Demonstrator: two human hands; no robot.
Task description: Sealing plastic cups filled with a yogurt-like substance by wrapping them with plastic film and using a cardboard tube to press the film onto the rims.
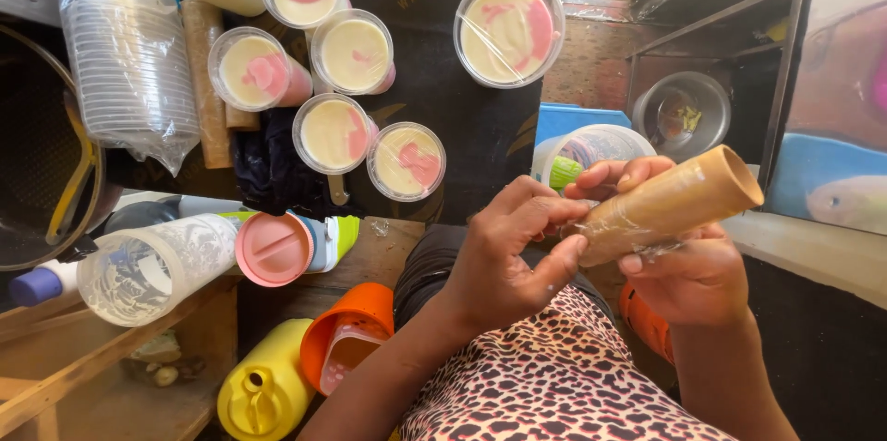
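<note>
A brown cardboard tube (673, 201) with clear film is gripped by the right hand (688, 265). Its near end is pinched by the closed left hand (508, 252). Film-covered cups (333, 132) of cream with pink spots are set on the dark cloth (462, 127).

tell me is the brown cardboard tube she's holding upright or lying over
Lying over: the brown cardboard tube slants nearly level between both hands, its open end up to the right.

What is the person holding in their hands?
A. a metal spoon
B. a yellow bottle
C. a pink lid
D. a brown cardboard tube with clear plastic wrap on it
D: the right hand grips a brown cardboard tube with clear film on it, and the left hand pinches the film at its lower end, while the yellow bottle and pink lid lie untouched.
</note>
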